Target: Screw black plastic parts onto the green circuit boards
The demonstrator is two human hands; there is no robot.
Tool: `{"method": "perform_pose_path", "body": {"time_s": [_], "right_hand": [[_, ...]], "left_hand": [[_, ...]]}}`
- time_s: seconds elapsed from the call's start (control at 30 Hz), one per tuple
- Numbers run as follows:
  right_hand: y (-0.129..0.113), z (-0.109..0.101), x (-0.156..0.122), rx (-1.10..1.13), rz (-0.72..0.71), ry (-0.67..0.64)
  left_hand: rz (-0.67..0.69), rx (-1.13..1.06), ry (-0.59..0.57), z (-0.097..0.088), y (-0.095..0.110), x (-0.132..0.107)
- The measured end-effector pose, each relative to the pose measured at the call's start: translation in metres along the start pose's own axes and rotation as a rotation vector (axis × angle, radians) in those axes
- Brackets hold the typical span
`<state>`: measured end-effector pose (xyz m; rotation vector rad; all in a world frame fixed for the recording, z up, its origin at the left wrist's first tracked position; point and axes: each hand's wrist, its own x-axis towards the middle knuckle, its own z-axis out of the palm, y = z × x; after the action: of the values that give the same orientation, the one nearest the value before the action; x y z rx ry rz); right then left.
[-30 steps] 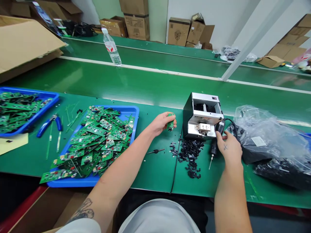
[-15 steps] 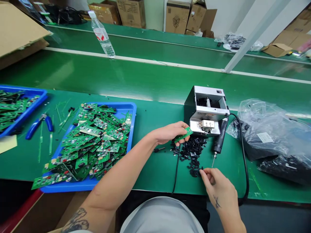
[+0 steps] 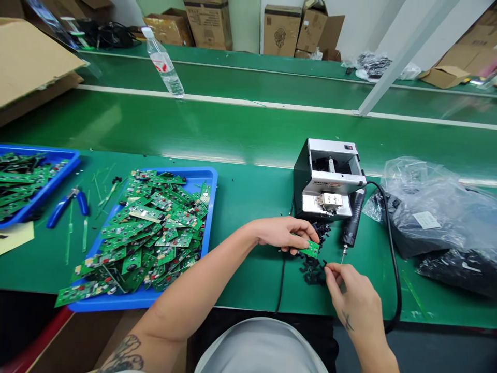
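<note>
My left hand [image 3: 285, 233] grips a small green circuit board [image 3: 310, 249] just above a heap of small black plastic parts [image 3: 312, 267]. My right hand [image 3: 351, 298] is beside it, thumb and forefinger pinched on one small black part at the heap's near edge. An electric screwdriver [image 3: 352, 223] lies on the table next to a grey screw feeder box [image 3: 328, 178], its cable [image 3: 392, 259] looping round to the table edge.
A blue tray [image 3: 202, 178] heaped with green circuit boards sits left of my arm, a second blue tray [image 3: 58, 155] at far left, blue pliers [image 3: 66, 202] between them. Plastic bags [image 3: 430, 207] of black parts lie at right. A water bottle [image 3: 163, 62] and cardboard boxes stand beyond the green conveyor.
My right hand let go of the screwdriver and dropped to the black parts, pinching one. My left hand carried the board down and right to meet it.
</note>
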<state>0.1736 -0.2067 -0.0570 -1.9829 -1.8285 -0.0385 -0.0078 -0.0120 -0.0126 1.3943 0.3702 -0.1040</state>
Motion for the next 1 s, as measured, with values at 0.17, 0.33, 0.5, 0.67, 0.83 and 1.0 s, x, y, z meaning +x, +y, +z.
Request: {"method": "perform_pose_path", "body": {"time_s": [0.17,0.33,0.5,0.67,0.83,1.0], "right_hand": [[-0.005,-0.017,0.021,0.069,-0.185,0.04],[-0.009,-0.022,0.032,0.08,-0.297,0.0],[-0.005,-0.02,0.032,0.187,-0.367,0.044],[-0.004,-0.018,0.031,0.305,-0.362,0.071],[-0.001,-0.012,0.031,0.374,-0.322,0.146],[0.005,-0.002,0.03,0.374,-0.254,0.179]], "left_hand": [[-0.038,0.001,-0.041,0.009,-0.008,0.009],[-0.06,0.027,-0.05,0.01,-0.008,0.01],[-0.007,0.068,-0.096,0.008,-0.007,0.009],[0.018,0.07,-0.119,0.009,-0.006,0.008],[0.01,-0.005,-0.078,0.011,-0.005,0.009],[-0.022,-0.101,-0.017,0.014,-0.006,0.011]]}}
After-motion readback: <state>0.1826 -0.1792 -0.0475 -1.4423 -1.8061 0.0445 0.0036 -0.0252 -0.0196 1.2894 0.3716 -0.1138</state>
